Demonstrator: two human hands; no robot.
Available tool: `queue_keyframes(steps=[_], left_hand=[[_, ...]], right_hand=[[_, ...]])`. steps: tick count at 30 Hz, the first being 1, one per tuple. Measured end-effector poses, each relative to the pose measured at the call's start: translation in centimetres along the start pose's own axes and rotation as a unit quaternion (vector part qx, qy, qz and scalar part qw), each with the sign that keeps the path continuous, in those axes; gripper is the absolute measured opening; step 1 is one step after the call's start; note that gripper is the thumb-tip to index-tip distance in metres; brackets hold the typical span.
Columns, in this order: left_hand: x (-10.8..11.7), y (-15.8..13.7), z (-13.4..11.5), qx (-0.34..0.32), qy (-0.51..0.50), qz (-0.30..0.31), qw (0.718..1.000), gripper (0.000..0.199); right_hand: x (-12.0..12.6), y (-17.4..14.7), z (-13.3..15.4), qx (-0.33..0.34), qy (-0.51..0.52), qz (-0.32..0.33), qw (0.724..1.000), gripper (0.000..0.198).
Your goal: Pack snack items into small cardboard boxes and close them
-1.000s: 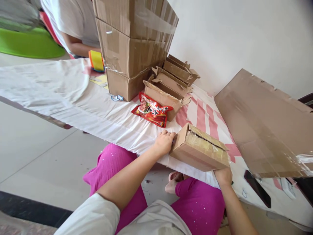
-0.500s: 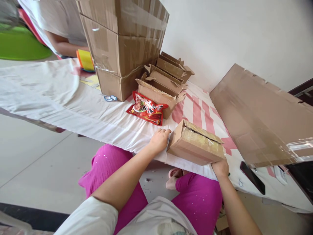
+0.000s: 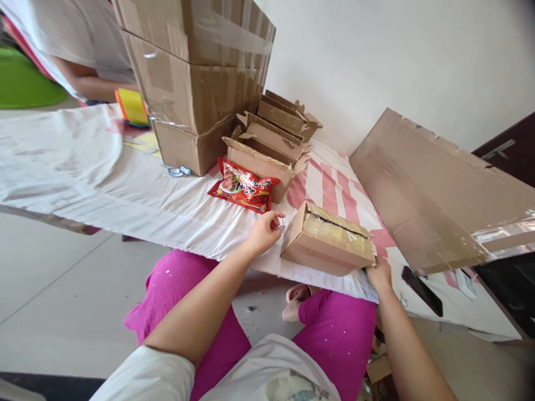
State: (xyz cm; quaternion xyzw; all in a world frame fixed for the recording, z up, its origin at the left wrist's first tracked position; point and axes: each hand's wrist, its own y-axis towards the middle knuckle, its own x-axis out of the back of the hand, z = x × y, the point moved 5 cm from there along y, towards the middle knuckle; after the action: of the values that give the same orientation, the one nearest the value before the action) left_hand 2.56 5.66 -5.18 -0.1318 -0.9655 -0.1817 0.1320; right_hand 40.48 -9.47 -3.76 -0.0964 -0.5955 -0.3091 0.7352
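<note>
Lying flat, the taped box runs lengthwise between both hands.

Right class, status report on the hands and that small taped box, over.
Left hand open, just off small taped box. Right hand at its near corner. Red snack packet beside, not blocking.

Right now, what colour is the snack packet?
Red, with white lettering, on the packet; the head view shows it.

Large white characters across the front of the red snack packet, too blurred to make out. No legible print on the small taped carton or the stacked cardboard boxes.
</note>
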Motion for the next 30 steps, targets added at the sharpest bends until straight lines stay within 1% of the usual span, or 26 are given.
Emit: queue_keyframes(steps=[2,3,4,5,6,7,8,9,10,11,12,13,14,15,17,19,21,23,24,25,27,30], left_hand=[[1.0,-0.2,-0.5,-0.004,-0.134,-0.009,0.991,0.028],[1.6,-0.4,-1.0,-0.009,-0.224,-0.001,0.975,0.027],[2.0,-0.6,-1.6,-0.020,-0.301,0.024,0.953,0.028],[2.2,-1.0,-2.4,-0.032,-0.347,0.073,0.934,0.026],[2.2,-1.6,-3.3,-0.045,-0.370,0.144,0.917,0.024],[1.9,-2.3,-4.3,-0.054,-0.374,0.229,0.897,0.023],[1.4,-3.2,-5.2,-0.061,-0.367,0.310,0.875,0.021],[0.7,-4.2,-6.0,-0.061,-0.345,0.383,0.855,0.018],[-0.2,-5.2,-6.6,-0.055,-0.320,0.443,0.835,0.016],[-1.2,-6.2,-7.1,-0.044,-0.296,0.488,0.820,0.015],[-2.2,-7.0,-7.4,-0.030,-0.274,0.517,0.810,0.015],[-3.3,-7.7,-7.5,-0.014,-0.258,0.532,0.807,0.016],[-4.4,-8.2,-7.5,0.000,-0.248,0.535,0.808,0.018],[-5.3,-8.5,-7.4,0.010,-0.242,0.530,0.813,0.019],[-6.7,-8.7,-7.0,0.019,-0.236,0.510,0.827,0.020],[-7.4,-8.6,-6.4,0.024,-0.233,0.494,0.838,0.021],[-7.6,-8.4,-5.9,0.033,-0.231,0.486,0.842,0.021],[-7.7,-8.3,-5.6,0.039,-0.229,0.482,0.845,0.020],[-7.8,-8.3,-5.5,0.040,-0.226,0.479,0.847,0.020],[-7.9,-8.3,-5.5,0.039,-0.220,0.475,0.851,0.020],[-8.3,-8.4,-5.2,0.037,-0.204,0.467,0.859,0.020],[-9.7,-9.0,-4.5,0.032,-0.187,0.476,0.859,0.018]], right_hand=[[2.0,-1.6,0.5,-0.025,0.056,-0.098,0.993,0.049],[3.0,-3.0,0.9,-0.031,0.102,-0.154,0.982,0.050],[3.9,-4.7,1.5,-0.029,0.144,-0.195,0.970,0.048],[4.4,-6.6,2.3,-0.022,0.176,-0.217,0.960,0.046],[4.6,-8.4,3.3,-0.007,0.203,-0.212,0.956,0.043],[4.6,-10.1,4.6,0.021,0.224,-0.198,0.954,0.039],[4.4,-11.7,6.1,0.067,0.237,-0.162,0.956,0.035],[3.9,-13.1,7.8,0.120,0.248,-0.107,0.955,0.032],[3.2,-14.4,9.5,0.176,0.265,-0.038,0.947,0.031],[2.6,-15.6,11.0,0.227,0.290,0.015,0.930,0.031],[2.2,-16.5,12.3,0.266,0.314,0.055,0.910,0.032],[1.7,-17.2,13.3,0.291,0.334,0.083,0.893,0.035],[1.4,-17.5,14.1,0.301,0.347,0.095,0.883,0.035],[1.0,-17.6,14.5,0.300,0.351,0.099,0.881,0.033],[0.5,-17.4,14.7,0.280,0.338,0.098,0.893,0.024],[0.2,-16.7,13.8,0.246,0.322,0.094,0.909,0.021],[0.3,-15.6,12.0,0.195,0.319,0.083,0.924,0.020],[0.7,-14.7,9.8,0.136,0.328,0.068,0.932,0.021],[0.9,-14.4,8.9,0.111,0.339,0.067,0.932,0.023],[0.9,-14.3,8.3,0.093,0.354,0.075,0.928,0.024],[0.5,-14.7,8.1,0.078,0.392,0.120,0.909,0.025],[-1.1,-16.3,9.9,0.095,0.413,0.203,0.882,0.025]])
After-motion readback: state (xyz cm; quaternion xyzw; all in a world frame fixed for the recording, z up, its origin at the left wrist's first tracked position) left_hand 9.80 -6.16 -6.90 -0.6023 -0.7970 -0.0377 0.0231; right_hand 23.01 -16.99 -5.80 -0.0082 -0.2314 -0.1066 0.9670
